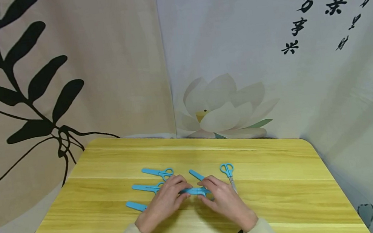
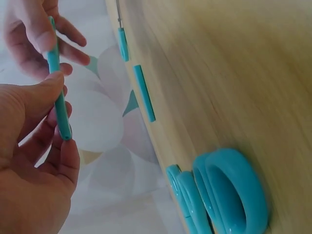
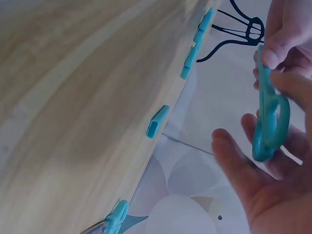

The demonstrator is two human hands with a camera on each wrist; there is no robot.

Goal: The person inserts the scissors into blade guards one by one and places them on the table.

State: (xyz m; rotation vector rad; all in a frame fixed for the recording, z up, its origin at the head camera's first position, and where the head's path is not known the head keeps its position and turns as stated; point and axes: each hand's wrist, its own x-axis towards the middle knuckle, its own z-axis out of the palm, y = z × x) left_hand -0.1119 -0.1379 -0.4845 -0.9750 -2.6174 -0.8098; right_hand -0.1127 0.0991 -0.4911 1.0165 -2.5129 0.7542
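Note:
Both hands meet over the middle of the wooden table (image 1: 282,182) and hold one pair of blue scissors (image 1: 194,191) between them. My left hand (image 1: 179,188) pinches its blue sheath (image 2: 60,105) between thumb and fingers. My right hand (image 1: 205,189) grips the handle loops (image 3: 270,127). A loose blue cap (image 1: 197,175) lies just behind the hands. To its right lies a bare pair of scissors (image 1: 228,173) with its metal blade showing.
Three more sheathed blue scissors lie left of the hands: one at the back (image 1: 158,172), one in the middle (image 1: 147,188), and one at the front (image 1: 136,206) partly under my left wrist. Printed fabric hangs behind and beside the table.

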